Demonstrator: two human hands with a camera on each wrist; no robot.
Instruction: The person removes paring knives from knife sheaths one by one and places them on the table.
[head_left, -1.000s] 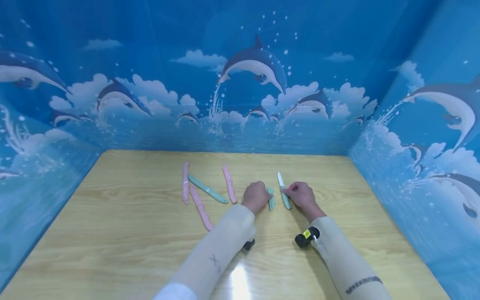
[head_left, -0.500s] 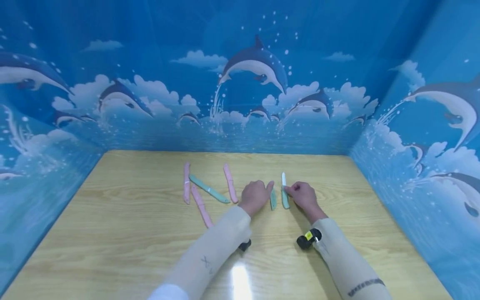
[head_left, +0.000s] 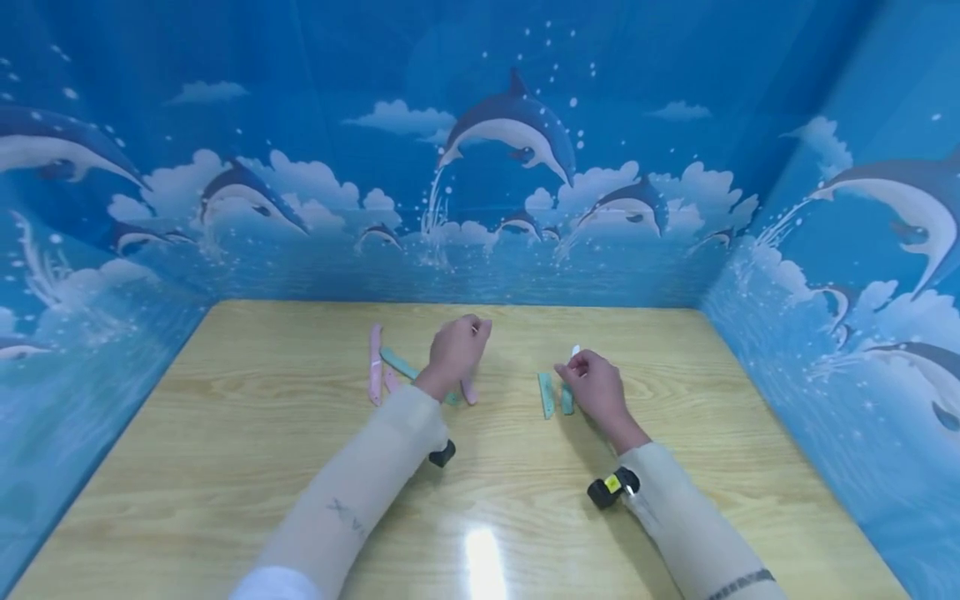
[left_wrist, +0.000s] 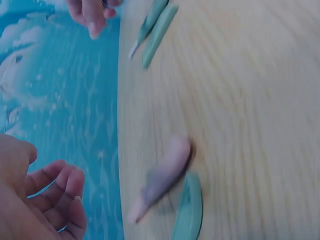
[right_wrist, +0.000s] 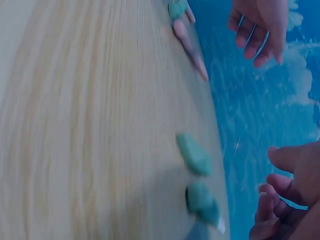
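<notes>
Left hand (head_left: 453,350) and right hand (head_left: 596,387), both empty, fingers loosely bent, near pink knife (head_left: 469,392) and green knife (head_left: 567,400); left sleeve (head_left: 367,479) bears blurred X-like mark

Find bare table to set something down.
Free: the tabletop left of the leftmost pink knife; right of the right hand, out to the dolphin backdrop; up front, between the sleeves. Crowded: the pink knives and green knife by the left hand; the green sheath and white-bladed knife by the right hand.

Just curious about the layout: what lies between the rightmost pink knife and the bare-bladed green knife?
The head view shows a short green piece, nearer the green knife, and bare tabletop toward the pink knife.
</notes>
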